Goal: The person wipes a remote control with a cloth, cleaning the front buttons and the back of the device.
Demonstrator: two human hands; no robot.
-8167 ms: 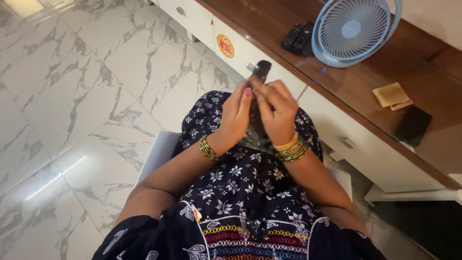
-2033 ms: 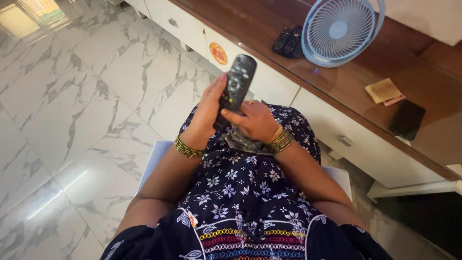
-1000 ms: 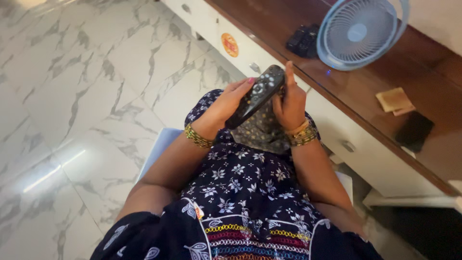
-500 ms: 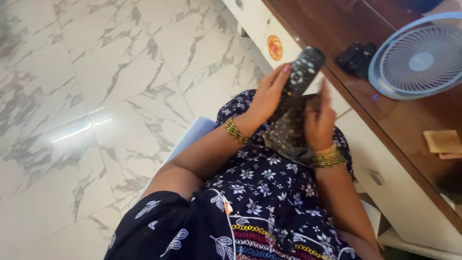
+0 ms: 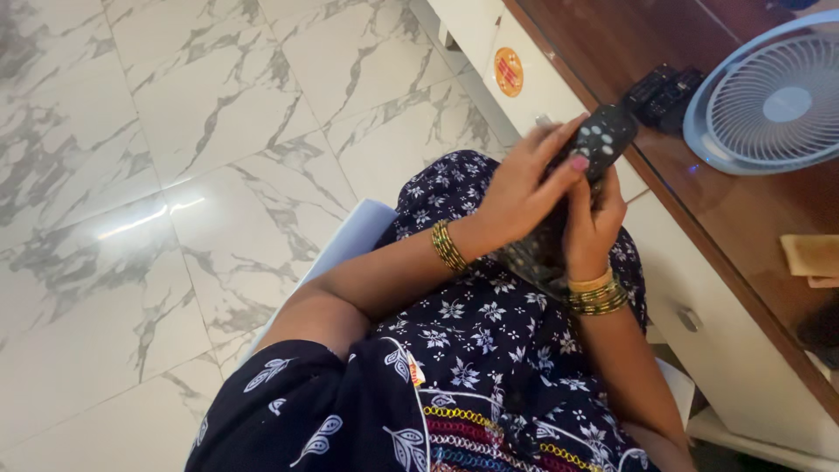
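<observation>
I sit on a pale chair (image 5: 354,245) in a dark flowered dress. My left hand (image 5: 522,188) and my right hand (image 5: 594,223) both grip a black remote control (image 5: 603,140) raised over my lap. A dark dotted cloth (image 5: 537,258) hangs under the remote, between my palms. My left fingers lie across the remote's button face. My right hand holds it from below together with the cloth. Both wrists carry green and gold bangles.
A wooden desk (image 5: 699,188) with white drawers (image 5: 690,301) runs along the right. On it stand a blue table fan (image 5: 773,96), two more black remotes (image 5: 660,87), a tan pad (image 5: 811,256) and a dark phone (image 5: 821,332). White marble floor (image 5: 175,175) lies to the left.
The remote has tipped over toward the desk and both hands have closed around it. The cloth now hangs below my palms. The camera view has shifted slightly.
</observation>
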